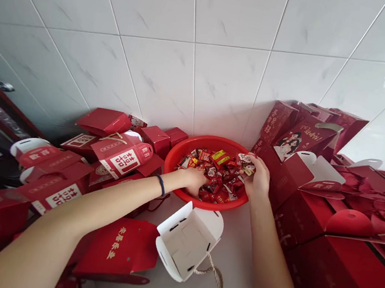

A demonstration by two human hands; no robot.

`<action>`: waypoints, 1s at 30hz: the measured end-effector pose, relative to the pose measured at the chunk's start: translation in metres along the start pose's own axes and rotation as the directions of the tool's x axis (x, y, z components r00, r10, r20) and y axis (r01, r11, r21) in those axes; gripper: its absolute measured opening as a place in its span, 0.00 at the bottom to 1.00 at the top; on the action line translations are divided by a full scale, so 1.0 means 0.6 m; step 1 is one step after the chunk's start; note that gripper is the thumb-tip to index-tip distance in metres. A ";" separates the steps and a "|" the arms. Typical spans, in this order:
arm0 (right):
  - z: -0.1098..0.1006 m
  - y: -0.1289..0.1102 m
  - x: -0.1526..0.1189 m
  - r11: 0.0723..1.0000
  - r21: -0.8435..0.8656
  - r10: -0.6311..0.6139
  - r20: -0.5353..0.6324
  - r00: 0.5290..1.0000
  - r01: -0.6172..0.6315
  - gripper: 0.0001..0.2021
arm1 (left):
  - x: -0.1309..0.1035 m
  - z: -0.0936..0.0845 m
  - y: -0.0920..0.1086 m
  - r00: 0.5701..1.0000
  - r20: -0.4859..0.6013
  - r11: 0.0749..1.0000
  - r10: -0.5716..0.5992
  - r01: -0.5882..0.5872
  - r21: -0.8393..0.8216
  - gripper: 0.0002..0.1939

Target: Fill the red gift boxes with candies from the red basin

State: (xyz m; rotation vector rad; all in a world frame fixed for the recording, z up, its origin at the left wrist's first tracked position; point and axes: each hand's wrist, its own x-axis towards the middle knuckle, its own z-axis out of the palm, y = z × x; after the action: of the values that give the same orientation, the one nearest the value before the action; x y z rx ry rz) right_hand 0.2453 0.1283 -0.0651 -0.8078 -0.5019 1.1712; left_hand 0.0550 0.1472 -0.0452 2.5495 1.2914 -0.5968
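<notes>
L hand [196,182] in wrapped sweets [222,175], R hand [258,178] part-curled agst same, both grips unclear

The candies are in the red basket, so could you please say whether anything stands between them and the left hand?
Nothing visible does: the left hand is among the candies inside the red basket.

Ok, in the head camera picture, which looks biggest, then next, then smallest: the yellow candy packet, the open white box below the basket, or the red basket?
1. Red basket, largest: it looks widest.
2. Open white box.
3. Yellow candy packet, smallest by far.
</notes>
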 end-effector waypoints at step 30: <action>0.008 -0.006 -0.011 0.998 -0.063 -0.003 0.002 1.000 0.003 0.12 | -0.009 -0.002 -0.022 0.995 0.080 0.996 -0.061 0.066 -0.063 0.32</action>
State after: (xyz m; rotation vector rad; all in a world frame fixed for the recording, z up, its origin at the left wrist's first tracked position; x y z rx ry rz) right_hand 0.2418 0.1229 -0.0588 -0.8600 -0.5444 1.1581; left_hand 0.0419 0.1514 -0.0417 2.4158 1.3467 -0.6491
